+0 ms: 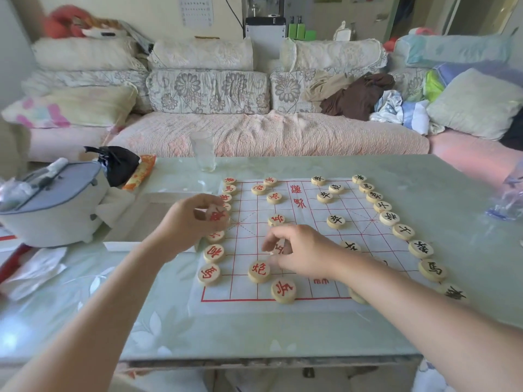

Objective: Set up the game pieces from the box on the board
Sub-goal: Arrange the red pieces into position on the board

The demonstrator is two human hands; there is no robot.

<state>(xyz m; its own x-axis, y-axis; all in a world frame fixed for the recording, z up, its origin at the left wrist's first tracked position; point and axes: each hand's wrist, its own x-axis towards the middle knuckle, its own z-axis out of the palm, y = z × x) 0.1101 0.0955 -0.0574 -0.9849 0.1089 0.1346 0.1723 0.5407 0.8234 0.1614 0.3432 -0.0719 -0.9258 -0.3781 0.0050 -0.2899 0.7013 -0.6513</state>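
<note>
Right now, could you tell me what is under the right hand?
The right hand pinches a red-marked round piece over the board. The grid beneath the palm is covered.

The right hand (302, 250) largely hides a piece (278, 247), perhaps red-marked.

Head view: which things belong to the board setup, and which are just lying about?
Job: board, red-lettered pieces, black-lettered pieces, left hand holding a lifted red piece, right hand pinching a second piece.

Lying about: glass, grey bag, black bag, orange packet, clear plastic wrap.
</note>
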